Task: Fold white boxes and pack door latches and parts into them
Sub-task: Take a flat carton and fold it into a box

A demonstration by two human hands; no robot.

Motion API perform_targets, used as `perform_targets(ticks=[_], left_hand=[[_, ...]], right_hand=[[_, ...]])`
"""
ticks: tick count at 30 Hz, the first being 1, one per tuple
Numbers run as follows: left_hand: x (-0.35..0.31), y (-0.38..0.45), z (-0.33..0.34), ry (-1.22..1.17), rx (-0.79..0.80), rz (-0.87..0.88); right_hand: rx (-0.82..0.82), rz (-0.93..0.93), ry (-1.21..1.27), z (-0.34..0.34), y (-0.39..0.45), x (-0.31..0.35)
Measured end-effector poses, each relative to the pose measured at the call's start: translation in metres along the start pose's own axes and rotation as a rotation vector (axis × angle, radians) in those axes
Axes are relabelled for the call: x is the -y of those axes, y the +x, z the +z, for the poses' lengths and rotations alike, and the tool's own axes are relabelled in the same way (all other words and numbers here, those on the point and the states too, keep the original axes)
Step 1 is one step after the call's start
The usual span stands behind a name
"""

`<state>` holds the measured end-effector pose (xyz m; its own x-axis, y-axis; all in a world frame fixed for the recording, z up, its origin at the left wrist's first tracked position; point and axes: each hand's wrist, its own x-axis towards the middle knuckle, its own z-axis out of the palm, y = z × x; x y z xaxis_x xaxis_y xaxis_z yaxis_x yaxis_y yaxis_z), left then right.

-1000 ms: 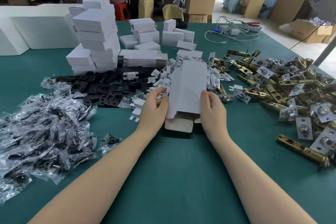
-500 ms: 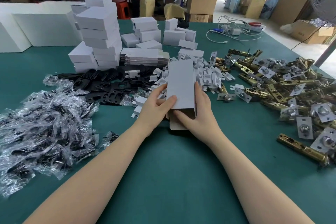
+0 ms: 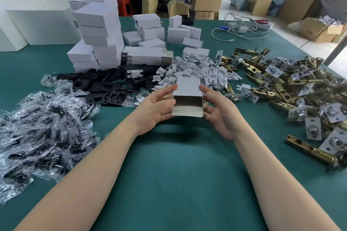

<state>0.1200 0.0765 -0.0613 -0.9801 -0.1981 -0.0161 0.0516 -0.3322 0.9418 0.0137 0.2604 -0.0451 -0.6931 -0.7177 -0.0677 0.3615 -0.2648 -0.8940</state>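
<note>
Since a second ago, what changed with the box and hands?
The white box went from a flat blank on the table to a squared-up sleeve lifted off it, open end toward the camera. The left hand and right hand now hold its sides. Piles of parts unchanged.

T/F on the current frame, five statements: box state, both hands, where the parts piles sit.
1. The white box is held between both hands, its near end open. True.
2. The brass latches are piled on the person's left. False: they lie to the right; the clear bags are on the left.
3. The left hand and right hand flank the box's sides. True.
4. A latch is already in the box. False: the open end shows only bare card.
5. The black plates sit beyond the left hand. True.
</note>
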Motion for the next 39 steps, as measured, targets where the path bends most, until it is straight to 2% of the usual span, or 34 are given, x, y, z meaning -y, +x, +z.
perform_targets(ticks=[3,6,12,18,20,24,26,29,39], left_hand=[[0.000,-0.002,-0.004,-0.051,0.032,-0.018],[0.001,-0.002,-0.001,-0.012,-0.006,-0.006],[0.006,-0.001,0.008,0.053,-0.139,0.097],[0.015,0.003,0.014,0.337,-0.294,0.213],[0.016,0.005,0.016,0.331,-0.366,0.250],[0.011,0.005,0.017,0.156,-0.463,0.232],[0.007,0.003,0.019,0.073,-0.456,0.234],[0.008,0.002,0.020,0.114,-0.432,0.242],[0.007,-0.003,0.021,0.154,-0.229,0.126]], right_hand=[[0.099,0.035,-0.005,-0.008,-0.003,0.005],[0.113,0.031,-0.080,-0.011,-0.005,0.007],[-0.031,-0.126,-0.429,0.001,-0.008,0.000],[-0.220,-0.380,-0.669,0.008,-0.002,-0.013],[-0.189,-0.399,-0.684,0.009,-0.003,-0.014],[-0.153,-0.458,-0.565,0.012,-0.004,-0.014],[-0.100,-0.572,-0.743,0.009,-0.005,-0.014],[0.008,-0.673,-1.007,0.006,-0.005,-0.016],[-0.155,-0.686,-0.883,0.003,0.001,-0.017]])
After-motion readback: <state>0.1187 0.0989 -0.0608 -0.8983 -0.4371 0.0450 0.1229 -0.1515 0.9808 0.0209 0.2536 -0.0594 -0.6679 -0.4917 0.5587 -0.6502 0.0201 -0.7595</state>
